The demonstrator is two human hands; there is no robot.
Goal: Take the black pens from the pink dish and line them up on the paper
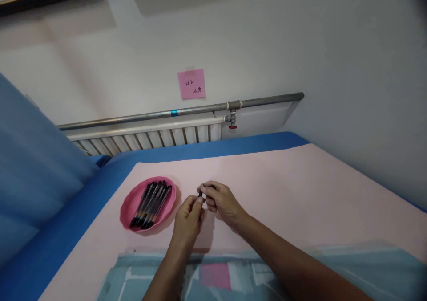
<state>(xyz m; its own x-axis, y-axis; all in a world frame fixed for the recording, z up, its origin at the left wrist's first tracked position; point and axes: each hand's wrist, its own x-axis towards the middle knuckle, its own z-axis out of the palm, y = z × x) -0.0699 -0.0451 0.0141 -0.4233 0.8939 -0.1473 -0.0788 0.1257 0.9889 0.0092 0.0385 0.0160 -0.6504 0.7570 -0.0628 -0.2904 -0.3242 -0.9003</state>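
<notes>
My left hand (188, 216) is closed, thumb and fingers pinching a small black pen part (200, 193) that stands up between the fingertips. Close against it, my right hand (222, 201) is also closed, its fingertips at the top of that part. Another bit of black (212, 186) shows at the right index finger; whether it belongs to the same pen is hidden by the fingers. Left of both hands, a pink scalloped dish (125, 209) holds several black-capped clear pens (151, 204) lying side by side.
A pale pink sheet (267, 181) covers the surface, with blue cloth (213, 148) around its edge. Patterned teal fabric (143, 276) lies at the front. Behind stand a white radiator (167, 137) and a metal pipe (200, 109); a blue curtain (33, 167) hangs left. A pink note (191, 84) is on the wall.
</notes>
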